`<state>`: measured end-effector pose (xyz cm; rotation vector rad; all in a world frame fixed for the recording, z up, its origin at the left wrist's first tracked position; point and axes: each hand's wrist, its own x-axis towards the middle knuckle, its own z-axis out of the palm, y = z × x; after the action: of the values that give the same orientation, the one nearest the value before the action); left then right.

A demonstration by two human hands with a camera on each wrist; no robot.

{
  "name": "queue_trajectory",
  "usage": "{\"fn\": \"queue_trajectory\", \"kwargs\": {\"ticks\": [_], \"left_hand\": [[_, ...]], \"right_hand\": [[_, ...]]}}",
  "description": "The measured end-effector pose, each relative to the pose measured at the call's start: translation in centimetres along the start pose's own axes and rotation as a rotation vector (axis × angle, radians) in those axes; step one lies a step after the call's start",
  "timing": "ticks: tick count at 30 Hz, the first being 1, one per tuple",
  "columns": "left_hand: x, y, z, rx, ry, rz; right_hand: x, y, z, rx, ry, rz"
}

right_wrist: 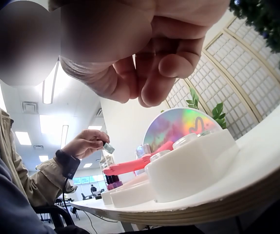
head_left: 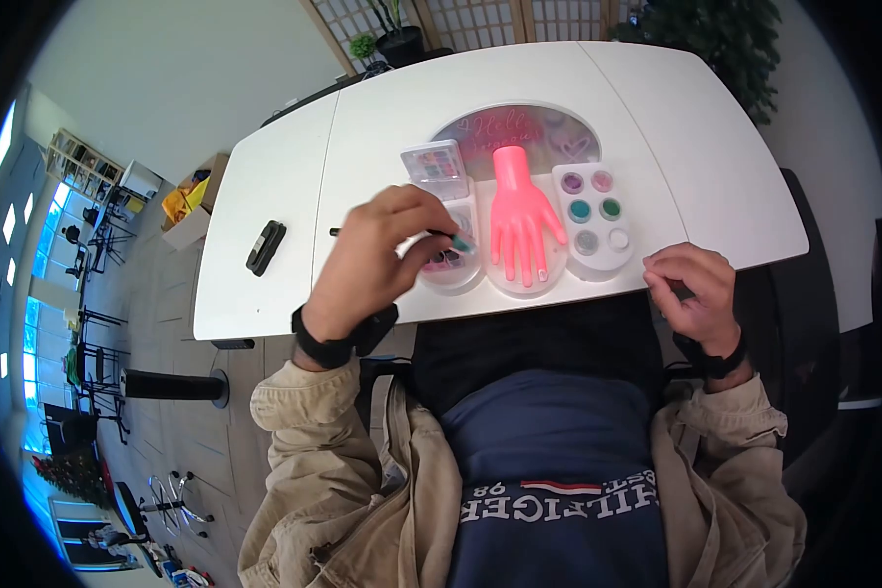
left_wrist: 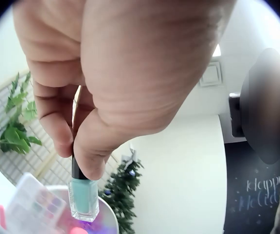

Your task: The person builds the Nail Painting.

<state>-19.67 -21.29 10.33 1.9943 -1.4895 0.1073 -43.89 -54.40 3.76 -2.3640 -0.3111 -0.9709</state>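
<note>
My left hand [head_left: 377, 250] pinches the black cap of a teal nail polish bottle [left_wrist: 84, 197] between thumb and fingers, the glass hanging downward. In the head view that hand is above the left tray, just left of a pink model hand [head_left: 522, 220] that lies with its fingers toward me. My right hand [head_left: 694, 294] is raised near the table's front edge, right of the white tray with round pots [head_left: 598, 257]; its fingers are curled with the tips close together, and no object shows between them in the right wrist view [right_wrist: 145, 53].
An open clear palette case [head_left: 435, 167] stands at the back of the left tray. Behind the model hand is a shiny rounded panel [head_left: 461, 129]. A black object [head_left: 266, 247] lies on the table's left part, and plants stand beyond the back edge.
</note>
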Motion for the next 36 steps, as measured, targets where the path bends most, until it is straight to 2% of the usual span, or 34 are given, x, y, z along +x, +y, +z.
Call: {"fn": "queue_trajectory", "kwargs": {"ticks": [6, 12, 24, 30, 31, 36], "left_hand": [[0.2, 0.0, 2.1, 0.082, -0.106, -0.023], [0.2, 0.1, 3.1, 0.080, -0.120, -0.066], [0.4, 0.0, 4.5, 0.242, -0.202, -0.030], [-0.1, 0.4, 2.1, 0.157, -0.072, -0.028], [-0.3, 0.0, 1.5, 0.207, 0.008, -0.009], [-2.0, -4.6, -2.5, 0.108, 0.195, -0.235]], "right_hand": [[0.1, 0.1, -0.1, -0.005, 0.011, -0.018], [0.1, 0.1, 0.0, 0.002, 0.013, -0.010], [0.0, -0.1, -0.1, -0.008, 0.004, 0.023], [0.0, 0.1, -0.1, -0.019, 0.014, 0.021], [-0.1, 0.1, -0.2, -0.020, 0.018, 0.023], [-0.3, 0.2, -0.4, -0.019, 0.025, 0.042]]}}
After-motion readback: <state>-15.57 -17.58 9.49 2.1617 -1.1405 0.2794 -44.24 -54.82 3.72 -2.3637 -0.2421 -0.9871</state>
